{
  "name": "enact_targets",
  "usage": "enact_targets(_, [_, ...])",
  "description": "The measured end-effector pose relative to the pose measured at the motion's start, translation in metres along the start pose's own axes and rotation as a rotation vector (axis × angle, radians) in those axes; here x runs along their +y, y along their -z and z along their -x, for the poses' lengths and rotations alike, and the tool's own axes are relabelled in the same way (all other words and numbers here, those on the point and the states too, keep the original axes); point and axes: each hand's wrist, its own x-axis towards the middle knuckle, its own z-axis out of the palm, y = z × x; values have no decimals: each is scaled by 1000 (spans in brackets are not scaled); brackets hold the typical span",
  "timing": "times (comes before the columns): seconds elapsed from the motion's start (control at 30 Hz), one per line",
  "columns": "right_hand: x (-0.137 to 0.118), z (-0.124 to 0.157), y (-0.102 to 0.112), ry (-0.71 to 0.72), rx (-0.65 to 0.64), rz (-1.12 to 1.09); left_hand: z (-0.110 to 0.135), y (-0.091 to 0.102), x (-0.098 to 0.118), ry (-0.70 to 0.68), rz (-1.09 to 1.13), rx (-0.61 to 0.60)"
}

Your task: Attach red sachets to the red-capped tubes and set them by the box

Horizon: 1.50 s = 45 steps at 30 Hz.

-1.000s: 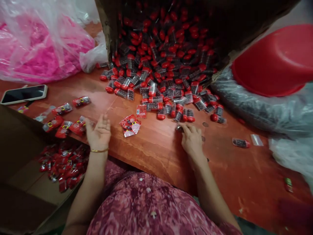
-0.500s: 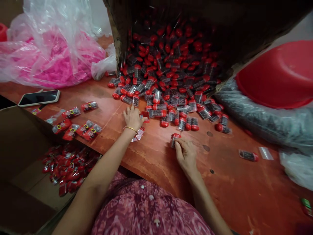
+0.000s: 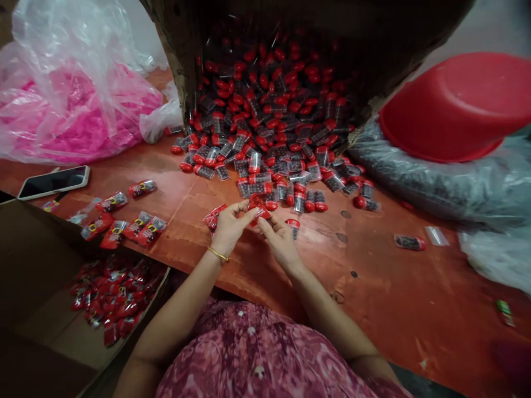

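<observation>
A small red packet (image 3: 259, 207) is positioned above the bench (image 3: 415, 298), between both hands. The left hand (image 3: 229, 226) has its grip closed on one side of the packet; the right hand (image 3: 279, 239) has its grip closed on the opposite side. Red cards (image 3: 214, 215) lie just beside the left hand, and a single container (image 3: 293, 224) lies just beside the right hand. Beyond, a pile of red-capped containers (image 3: 265, 138) lies inside and in front of a carton (image 3: 398, 50). Red packs (image 3: 98, 225) and a phone (image 3: 55, 182) lie to the left; a red basin (image 3: 452, 110) rests on a plastic bag (image 3: 418, 177) at right.
</observation>
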Motion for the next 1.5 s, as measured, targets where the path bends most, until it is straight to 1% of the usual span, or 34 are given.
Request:
enact_targets(0.07, [-1, -1, -4, 4, 13, -21, 13, -3, 0, 35, 30, -38])
enact_targets(0.1, [-1, -1, -3, 15, 33, -11, 18, -3, 0, 85, 45, -59])
enact_targets(0.2, [1, 5, 5, 63, 102, 82, 30, 3, -3, 320, 25, -126])
enact_targets(0.27, [3, 8, 11, 93, 141, 160, 36, 7, -5, 400, -25, -135])
enact_targets(0.3, [4, 9, 13, 102, 159, 188, 39, 8, -6, 404, -35, -137])
enact_targets(0.43, [8, 11, 16, 138, 205, 261, 45, 4, -6, 337, 10, -174])
enact_targets(0.5, [11, 11, 17, 215, 210, 349, 47, 2, -6, 334, -3, -143])
enact_targets(0.6, [13, 11, 23, 412, 185, 578, 50, 2, -8, 341, -58, -89])
enact_targets(0.67, [13, 12, 28, 523, 164, 775, 52, 1, -9, 301, -51, -110])
enact_targets(0.73, [11, 13, 32, 593, 142, 954, 53, -3, -9, 253, -6, -124])
enact_targets(0.8, [11, 16, 33, 642, 123, 1062, 53, -8, -9, 235, 50, -69])
enact_targets(0.9, [12, 19, 31, 707, 125, 1071, 51, -12, -10, 294, 140, 6])
enact_targets(0.97, [15, 20, 30, 743, 149, 1008, 49, -12, -12, 327, 163, 27])
enact_targets(1.0, [16, 20, 30, 748, 159, 959, 47, -10, -13, 320, 154, 38])
enact_targets(1.03, [17, 21, 32, 732, 170, 899, 46, -8, -14, 294, 129, 44])
enact_targets(1.1, [16, 20, 35, 629, 183, 751, 44, -2, -16, 215, 31, 9])
enact_targets(1.17, [9, 17, 41, 475, 134, 600, 41, 5, -14, 153, -125, -119])
enact_targets(1.2, [4, 14, 44, 409, 66, 542, 40, 8, -12, 135, -216, -209])
enact_targets(1.23, [-1, 11, 46, 360, -30, 506, 38, 10, -9, 119, -312, -305])
enact_targets(1.3, [-11, 5, 50, 320, -257, 498, 36, 13, -1, 69, -519, -475])
enact_targets(1.33, [-15, 2, 50, 314, -357, 517, 34, 13, 3, 30, -633, -526])
enact_targets(1.37, [-17, 0, 50, 303, -432, 535, 33, 14, 7, -15, -747, -555])
enact_targets(1.4, [-18, -1, 49, 287, -470, 542, 32, 15, 11, -60, -848, -562])
enact_targets(1.43, [-17, -1, 46, 262, -472, 529, 31, 16, 13, -103, -918, -548])
enact_targets(1.47, [-14, 0, 44, 226, -437, 489, 30, 17, 14, -142, -947, -509])
enact_targets(1.5, [-11, 2, 40, 180, -364, 424, 30, 19, 13, -171, -934, -444])
